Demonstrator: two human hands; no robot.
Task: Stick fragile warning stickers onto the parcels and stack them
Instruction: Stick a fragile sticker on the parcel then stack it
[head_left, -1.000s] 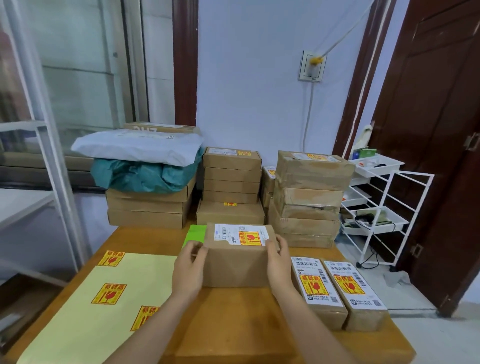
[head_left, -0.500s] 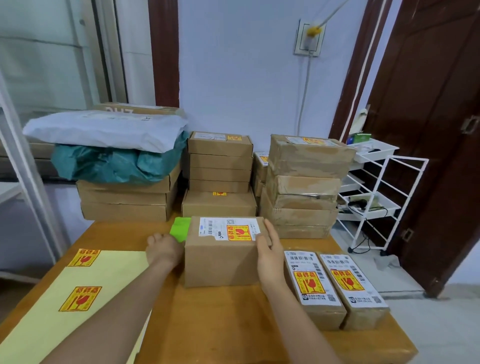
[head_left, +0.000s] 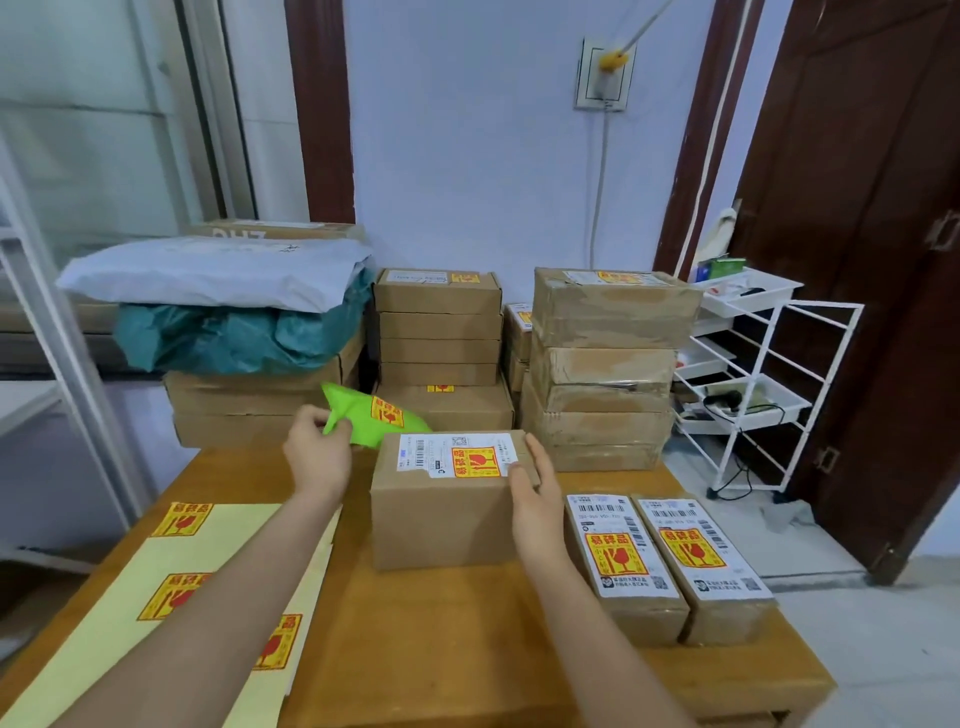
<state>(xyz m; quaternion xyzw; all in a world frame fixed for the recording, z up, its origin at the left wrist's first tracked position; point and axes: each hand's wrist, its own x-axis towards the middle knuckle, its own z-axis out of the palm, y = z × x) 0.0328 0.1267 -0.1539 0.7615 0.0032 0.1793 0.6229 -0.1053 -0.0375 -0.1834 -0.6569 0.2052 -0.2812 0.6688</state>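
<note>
The brown parcel (head_left: 447, 499) you are working on sits at the centre of the tabletop (head_left: 441, 639), its white shipping label and a yellow-and-red fragile sticker (head_left: 477, 462) already on the top face. Your right hand (head_left: 535, 499) lies flat against its right side at 3 o'clock, fingers straight and together, steadying rather than gripping. Your left hand (head_left: 318, 457), at 10 o'clock from the box, pinches the corner of a green mailer bag (head_left: 369, 418) between its fingers; that bag also carries a sticker and is lifted off the wood. To the right, at 4 o'clock, two long parcels (head_left: 670, 566) lie side by side, touching, each stickered. At 8 o'clock the pale yellow sticker sheet (head_left: 124, 623) holds several unused stickers, partly under your left forearm. By my reading, the labelling of everything within reach looks done, and what is left is the stacking: these four pieces belong on the piles. Beyond the far edge, at 12 o'clock, cardboard boxes stand in stacks (head_left: 602, 364) against the pale wall, several showing stickers on top, with a white and a teal poly bag (head_left: 228, 306) resting on the left pile. A white wire rack (head_left: 748, 395) stands at 2 o'clock beside a dark wooden door (head_left: 878, 260).
</note>
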